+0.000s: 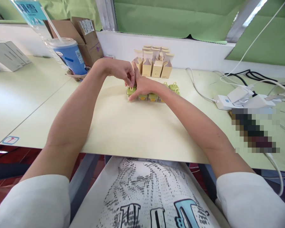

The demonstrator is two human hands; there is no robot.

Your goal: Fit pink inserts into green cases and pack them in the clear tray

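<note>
Both my hands meet over a row of small green toy-like pieces (153,97) on the pale table (123,126). My left hand (120,70) bends down from the wrist, its fingers pinched on the leftmost green piece (131,91). My right hand (142,86) rests beside it, fingers closed against the same piece and covering part of the row. More green pieces (174,86) show behind my right wrist. A cluster of several small tan cartons (154,61) with open flaps stands just beyond my hands, by the white wall ledge.
A blue drink cup (70,56) with a straw stands at the back left before brown cardboard boxes (84,34). White boxes (7,55) lie far left. White chargers and cables (242,96) spread over the right side, beside a blurred dark object (254,131).
</note>
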